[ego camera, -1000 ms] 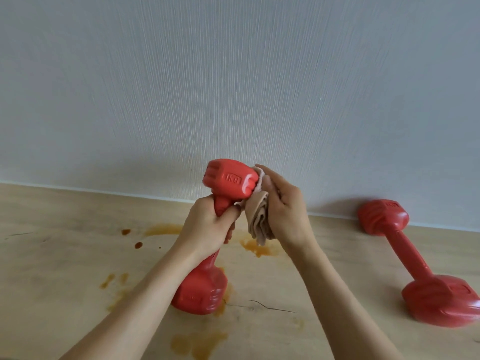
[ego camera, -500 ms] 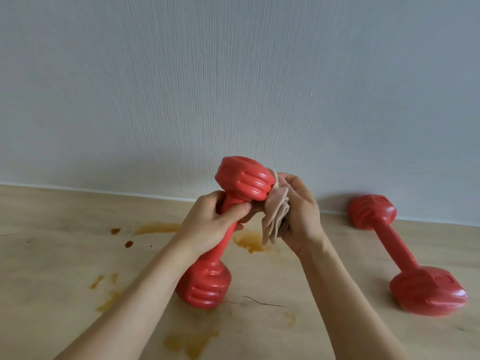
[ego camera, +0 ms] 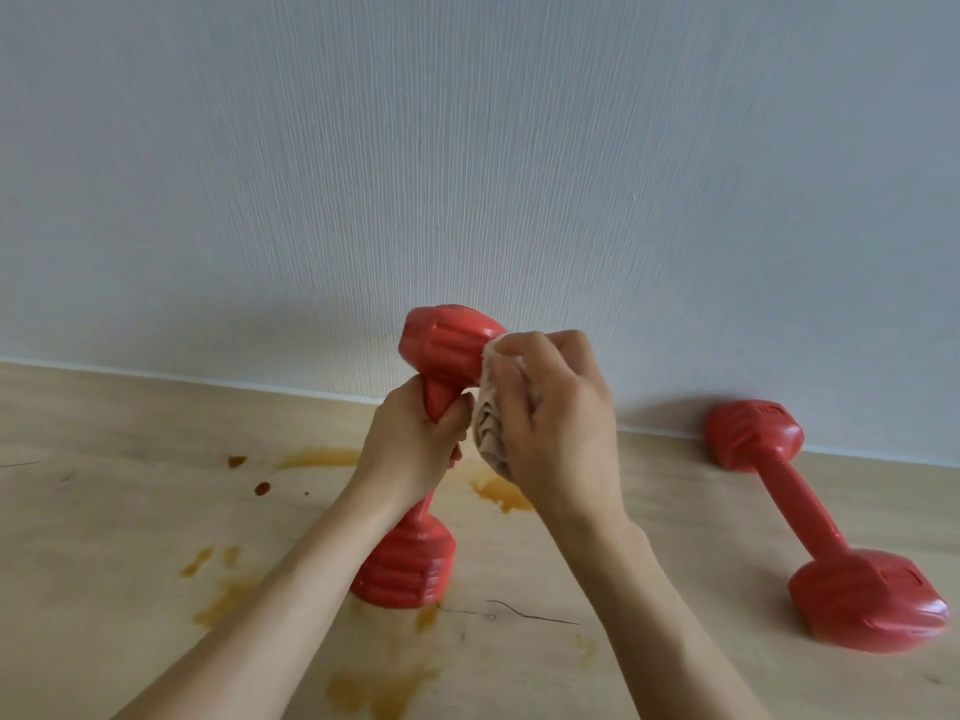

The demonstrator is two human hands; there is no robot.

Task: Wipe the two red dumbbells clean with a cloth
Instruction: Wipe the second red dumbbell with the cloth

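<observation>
On the floor, two red dumbbells (ego camera: 821, 517): left fingers (ego camera: 410, 444) grip one (ego camera: 441, 350), right fingers (ego camera: 550, 407) clutch one cloth (ego camera: 488, 433).

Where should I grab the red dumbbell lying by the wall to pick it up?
Grab the lying dumbbell by its thin middle bar, coming down from above. The bar is narrow enough to wrap fingers round, is lifted off the floor by the fat ends, and has open space on both sides.

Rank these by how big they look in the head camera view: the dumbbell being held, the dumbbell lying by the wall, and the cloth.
1 and 2. The held dumbbell and the lying dumbbell look about alike, so I won't rank them; hands hide part of the held one.
3. The cloth, bunched in the right hand, looks clearly smallest.
</observation>
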